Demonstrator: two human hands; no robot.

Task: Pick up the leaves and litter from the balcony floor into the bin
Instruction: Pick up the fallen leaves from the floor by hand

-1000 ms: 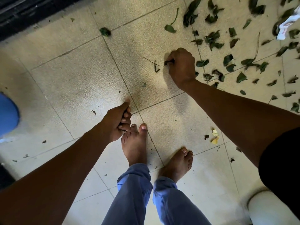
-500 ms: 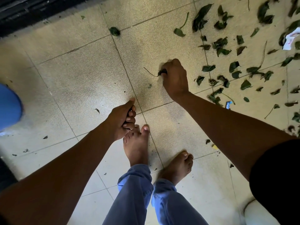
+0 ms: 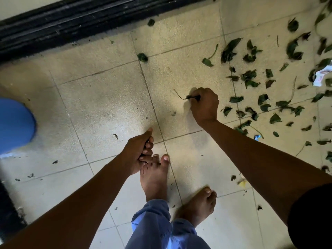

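Observation:
My right hand [image 3: 204, 104] is curled round a bunch of dark leaves [image 3: 192, 97], a thin stem sticking out to the left. It hovers above the beige tiled floor [image 3: 107, 108]. My left hand [image 3: 139, 152] is curled with something dark between its fingers, just above my bare left foot. Several green leaves [image 3: 251, 78] lie scattered over the tiles to the right. A white crumpled wrapper [image 3: 321, 76] lies at the right edge and a small blue scrap [image 3: 257, 137] sits near my right forearm. The blue bin [image 3: 14, 124] stands at the left edge, partly cut off.
A black door track [image 3: 80, 24] runs along the top. My bare feet [image 3: 156, 177] stand on the tiles below the hands. A single leaf [image 3: 142, 57] lies on a tile joint further up. A yellow scrap [image 3: 241, 182] lies beside my right arm.
My right hand has lifted the leaves with the stem off the floor and drawn a little left of the leaf scatter. The view has shifted, showing more of the door track.

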